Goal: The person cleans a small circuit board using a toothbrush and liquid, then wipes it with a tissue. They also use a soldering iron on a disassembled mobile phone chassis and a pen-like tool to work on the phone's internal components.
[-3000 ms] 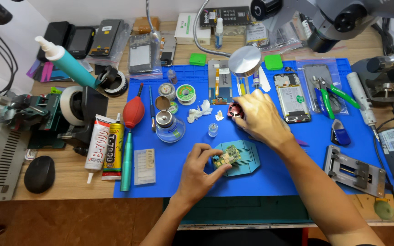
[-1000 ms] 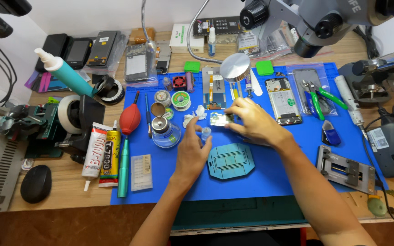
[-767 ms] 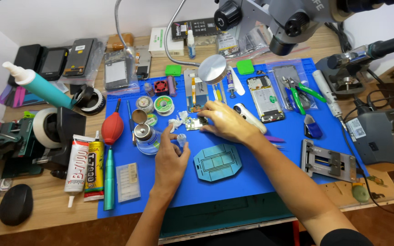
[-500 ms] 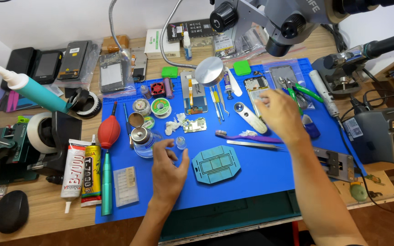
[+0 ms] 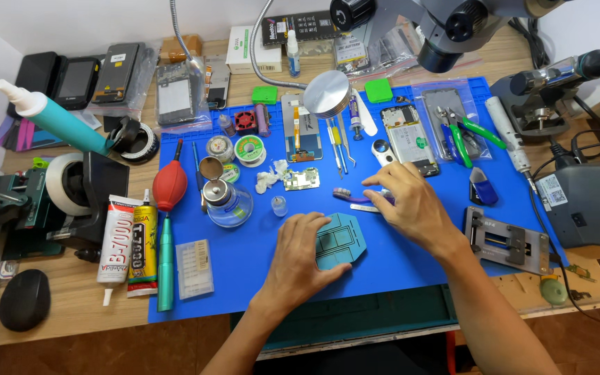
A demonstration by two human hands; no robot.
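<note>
The right hand (image 5: 414,205) pinches a purple-handled brush (image 5: 354,197), its length running three to nine o'clock. The left hand (image 5: 302,253), fingers spread, rests on the teal holder (image 5: 345,239) at seven o'clock.

Red blower bulb (image 5: 170,191), glue tubes (image 5: 117,238)

Head-worn view, looking steeply down at the blue mat (image 5: 244,264), close above both hands, desk clutter spread beyond them
</note>
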